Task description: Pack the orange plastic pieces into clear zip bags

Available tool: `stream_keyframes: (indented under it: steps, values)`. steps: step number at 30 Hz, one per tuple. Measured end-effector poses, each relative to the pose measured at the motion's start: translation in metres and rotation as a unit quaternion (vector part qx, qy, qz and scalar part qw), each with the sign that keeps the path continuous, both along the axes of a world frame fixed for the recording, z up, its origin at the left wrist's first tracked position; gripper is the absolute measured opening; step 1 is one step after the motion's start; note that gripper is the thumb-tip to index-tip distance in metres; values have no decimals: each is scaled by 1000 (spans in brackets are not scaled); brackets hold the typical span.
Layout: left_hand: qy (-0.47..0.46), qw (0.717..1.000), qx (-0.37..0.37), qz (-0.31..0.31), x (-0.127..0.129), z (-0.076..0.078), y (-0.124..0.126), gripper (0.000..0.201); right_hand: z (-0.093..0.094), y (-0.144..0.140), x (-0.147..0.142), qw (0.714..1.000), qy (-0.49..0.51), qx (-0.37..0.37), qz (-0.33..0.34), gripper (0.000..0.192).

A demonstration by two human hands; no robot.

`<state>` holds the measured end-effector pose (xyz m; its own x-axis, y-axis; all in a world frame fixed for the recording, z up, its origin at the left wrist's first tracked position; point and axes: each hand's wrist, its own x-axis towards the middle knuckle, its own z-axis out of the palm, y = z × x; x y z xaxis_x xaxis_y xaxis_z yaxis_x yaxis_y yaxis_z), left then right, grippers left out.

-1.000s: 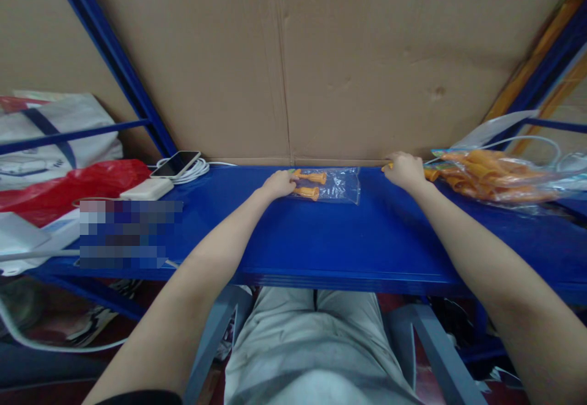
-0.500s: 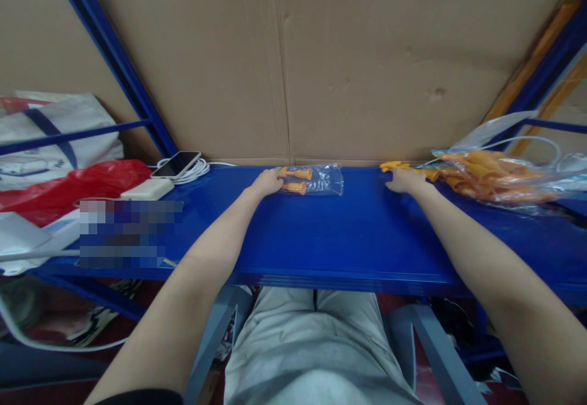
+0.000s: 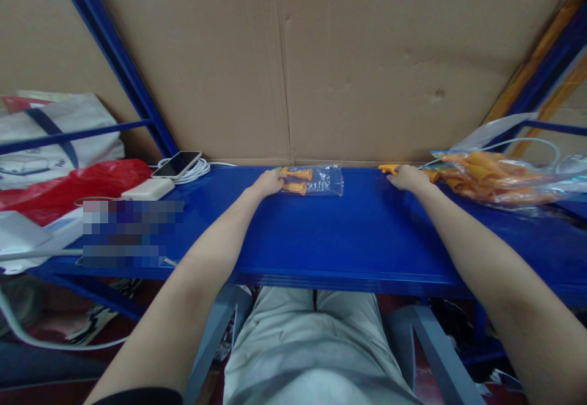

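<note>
Small clear bag (image 3: 316, 180) slid left (right hand (image 3: 407, 178) flattened).

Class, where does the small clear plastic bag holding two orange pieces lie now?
The small clear plastic bag lies mid-shelf against the cardboard wall, touching the left hand.

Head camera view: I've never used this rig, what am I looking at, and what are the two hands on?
One camera on the person's head looks forward and down, so both bare arms reach away from you over a blue shelf. The left hand rests at the end of a small clear bag holding two orange pieces. The right hand closes on a loose orange piece beside a big bag of orange pieces. At far left lie a phone and white cable.
</note>
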<state>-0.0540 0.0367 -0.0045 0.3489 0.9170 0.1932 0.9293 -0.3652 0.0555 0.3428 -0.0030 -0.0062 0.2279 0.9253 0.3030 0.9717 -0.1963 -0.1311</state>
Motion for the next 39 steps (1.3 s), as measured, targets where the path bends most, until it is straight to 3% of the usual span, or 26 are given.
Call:
stream_keyframes:
  steps: [3,5,9,11,15,18,22,27,31,35,39]
  values:
    - [6,1000,3,3,0,0,0,46,15,-6,-14,989,148,-2,-6,42]
    - [11,1000,6,4,0,-1,1,45,19,-9,-21,983,181,11,6,41]
    - [16,1000,10,9,0,-1,1,44,9,-12,-24,998,39,40,30,44]
    - [16,1000,8,6,0,0,1,44,-1,-11,-23,998,-32,15,60,54]
    - [9,1000,-4,3,0,1,-1,45,-13,-8,-20,992,-61,-56,92,54]
    - [9,1000,0,5,1,1,-2,45,-14,-5,-20,989,-73,-40,119,39]
    - [19,1000,0,5,1,1,-2,46,-9,-6,-27,985,-88,-29,143,21]
    - [23,1000,-1,-4,1,2,-2,47,5,-14,-41,986,-81,-70,127,29]
    - [44,999,-7,6,2,3,-3,49,21,-20,-43,981,-87,-153,76,40]
    - [44,999,-18,9,3,5,-4,49,33,-25,-42,959,-92,-260,58,47]
    - [31,999,-28,8,4,7,-6,49,38,-32,-46,952,-73,-292,46,48]
